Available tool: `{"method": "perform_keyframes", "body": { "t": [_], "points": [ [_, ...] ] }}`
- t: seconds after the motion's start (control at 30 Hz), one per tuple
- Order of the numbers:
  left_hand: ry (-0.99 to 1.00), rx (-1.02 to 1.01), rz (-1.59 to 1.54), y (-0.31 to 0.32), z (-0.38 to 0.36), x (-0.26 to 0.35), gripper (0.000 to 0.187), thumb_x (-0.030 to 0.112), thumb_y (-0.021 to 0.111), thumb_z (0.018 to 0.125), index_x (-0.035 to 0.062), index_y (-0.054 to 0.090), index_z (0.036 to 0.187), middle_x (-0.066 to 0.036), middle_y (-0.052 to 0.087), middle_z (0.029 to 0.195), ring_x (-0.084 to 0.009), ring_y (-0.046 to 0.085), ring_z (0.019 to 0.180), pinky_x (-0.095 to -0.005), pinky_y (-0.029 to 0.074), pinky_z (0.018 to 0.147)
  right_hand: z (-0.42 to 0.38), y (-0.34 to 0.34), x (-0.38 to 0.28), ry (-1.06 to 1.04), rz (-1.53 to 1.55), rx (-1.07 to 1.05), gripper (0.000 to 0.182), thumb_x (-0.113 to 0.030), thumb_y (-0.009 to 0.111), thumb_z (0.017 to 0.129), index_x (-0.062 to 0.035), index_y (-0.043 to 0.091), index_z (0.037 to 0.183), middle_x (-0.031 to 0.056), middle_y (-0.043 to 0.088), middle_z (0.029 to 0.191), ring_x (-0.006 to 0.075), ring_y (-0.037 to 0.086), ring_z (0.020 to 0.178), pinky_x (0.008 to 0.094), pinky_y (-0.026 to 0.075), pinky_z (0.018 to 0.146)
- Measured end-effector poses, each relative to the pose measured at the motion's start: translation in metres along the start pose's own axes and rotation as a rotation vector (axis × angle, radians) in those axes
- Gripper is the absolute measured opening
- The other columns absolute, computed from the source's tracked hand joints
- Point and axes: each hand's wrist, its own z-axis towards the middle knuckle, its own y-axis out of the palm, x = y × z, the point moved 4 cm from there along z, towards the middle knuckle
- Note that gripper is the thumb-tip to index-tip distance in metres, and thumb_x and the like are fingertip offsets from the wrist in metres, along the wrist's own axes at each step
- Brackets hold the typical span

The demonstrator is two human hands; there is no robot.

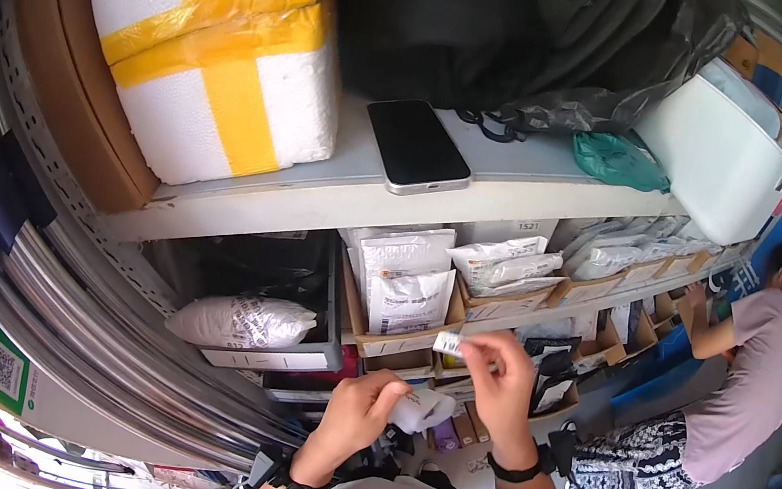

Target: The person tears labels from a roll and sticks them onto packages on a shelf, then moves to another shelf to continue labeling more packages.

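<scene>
My left hand [356, 413] is closed on a roll of white labels [421, 411], held in front of my body. Between the thumb and fingers of my right hand [503, 391] is a small white label [448, 343] with dark print. The label is apart from the roll and stands higher. Just beyond both hands, a cardboard bin [384, 343] holds white plastic mailers [410, 301] with printed labels. Left of it, a dark bin [267, 361] contains a bulging white parcel [243, 321].
On the shelf [346, 142] above lie a phone [417, 145], a yellow-taped foam box [215, 36], a green plastic bag [619, 161] and a white container [713, 151]. Metal poles [83, 340] stand at left. Another person [747, 369] bends toward the bins at right.
</scene>
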Motion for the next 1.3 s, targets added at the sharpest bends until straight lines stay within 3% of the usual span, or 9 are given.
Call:
{"method": "perform_keyframes", "body": {
  "t": [0.07, 0.2, 0.33, 0.43, 0.53, 0.67, 0.73, 1.17, 1.3],
  "points": [
    [-0.011, 0.026, -0.024, -0.002, -0.004, 0.001, 0.049, 0.035, 0.042, 0.106, -0.0006, 0.072, 0.093, -0.01, 0.06, 0.062, -0.0144, 0.054, 0.059, -0.0309, 0.044, 0.057, 0.025, 0.006, -0.009, -0.081, -0.099, 0.012, 0.012, -0.003, 0.074, 0.085, -0.0019, 0.069, 0.096, 0.0082, 0.068, 0.084, 0.0146, 0.064, 0.071, 0.0273, 0.049, 0.063],
    [-0.109, -0.001, 0.013, -0.002, -0.005, 0.004, 0.033, 0.024, 0.054, 0.102, -0.0014, 0.072, 0.092, -0.013, 0.068, 0.07, -0.0162, 0.063, 0.062, -0.0303, 0.049, 0.062, 0.053, 0.042, 0.009, -0.237, -0.261, 0.029, 0.026, -0.021, 0.08, 0.08, -0.004, 0.066, 0.092, 0.012, 0.065, 0.083, 0.0314, 0.065, 0.075, 0.0393, 0.051, 0.065],
    [-0.076, 0.055, -0.175, -0.006, -0.004, -0.036, 0.018, 0.012, 0.059, 0.099, -0.0031, 0.068, 0.095, -0.005, 0.068, 0.079, -0.0081, 0.058, 0.071, -0.0232, 0.045, 0.065, 0.074, 0.042, 0.021, -0.139, -0.353, 0.036, 0.047, -0.028, 0.081, 0.08, -0.0076, 0.05, 0.109, 0.0077, 0.058, 0.067, 0.0295, 0.06, 0.06, 0.0409, 0.046, 0.054],
    [-0.058, 0.1, -0.123, -0.007, 0.002, -0.031, 0.011, 0.012, 0.059, 0.096, 0.006, 0.06, 0.087, -0.005, 0.057, 0.065, -0.0213, 0.055, 0.056, -0.0311, 0.044, 0.051, 0.076, 0.041, 0.015, -0.416, -0.341, 0.157, 0.031, -0.016, 0.075, 0.085, -0.0042, 0.055, 0.105, 0.0118, 0.06, 0.089, 0.0338, 0.059, 0.091, 0.0415, 0.049, 0.071],
    [0.049, 0.107, -0.305, -0.01, 0.011, -0.024, 0.011, -0.003, 0.063, 0.093, -0.0022, 0.06, 0.104, -0.004, 0.065, 0.09, -0.0077, 0.058, 0.08, -0.0203, 0.044, 0.072, 0.074, 0.039, 0.008, -0.685, -0.399, 0.078, 0.018, -0.011, 0.068, 0.088, -0.0024, 0.06, 0.102, 0.0136, 0.058, 0.098, 0.0356, 0.055, 0.101, 0.043, 0.048, 0.079],
    [0.172, 0.137, -0.324, -0.007, 0.02, -0.007, 0.035, -0.008, 0.059, 0.093, -0.0049, 0.053, 0.127, -0.012, 0.065, 0.107, -0.0111, 0.06, 0.089, -0.0226, 0.048, 0.078, 0.066, 0.035, 0.002, -0.559, -0.392, -0.128, 0.014, -0.014, 0.063, 0.092, -0.0012, 0.063, 0.098, 0.0136, 0.058, 0.098, 0.035, 0.057, 0.096, 0.0419, 0.049, 0.081],
    [0.163, 0.193, -0.366, -0.003, 0.023, 0.008, 0.032, -0.007, 0.059, 0.094, -0.0053, 0.054, 0.125, -0.011, 0.064, 0.103, -0.0107, 0.06, 0.087, -0.0226, 0.048, 0.077, 0.06, 0.035, -0.002, -0.255, -0.016, -0.506, 0.021, -0.022, 0.062, 0.095, -0.0017, 0.064, 0.1, 0.0127, 0.059, 0.101, 0.0323, 0.06, 0.094, 0.0392, 0.05, 0.083],
    [0.006, 0.106, -0.233, -0.003, 0.025, 0.012, 0.018, -0.001, 0.059, 0.097, -0.0008, 0.057, 0.115, -0.003, 0.068, 0.082, -0.002, 0.053, 0.065, -0.0173, 0.04, 0.055, 0.044, 0.012, -0.018, -0.376, 0.075, -0.535, 0.014, -0.009, 0.076, 0.084, -0.0031, 0.067, 0.092, 0.0089, 0.064, 0.103, 0.0238, 0.065, 0.093, 0.0336, 0.051, 0.08],
    [0.097, 0.179, -0.145, -0.005, 0.027, 0.035, 0.007, 0.006, 0.066, 0.095, -0.0011, 0.066, 0.095, -0.006, 0.069, 0.073, -0.0035, 0.056, 0.065, -0.023, 0.045, 0.056, 0.046, 0.009, -0.031, -0.327, 0.051, -0.51, 0.012, -0.004, 0.077, 0.082, -0.0033, 0.068, 0.09, 0.0087, 0.068, 0.096, 0.0242, 0.067, 0.091, 0.0329, 0.053, 0.077]
  ]
}}
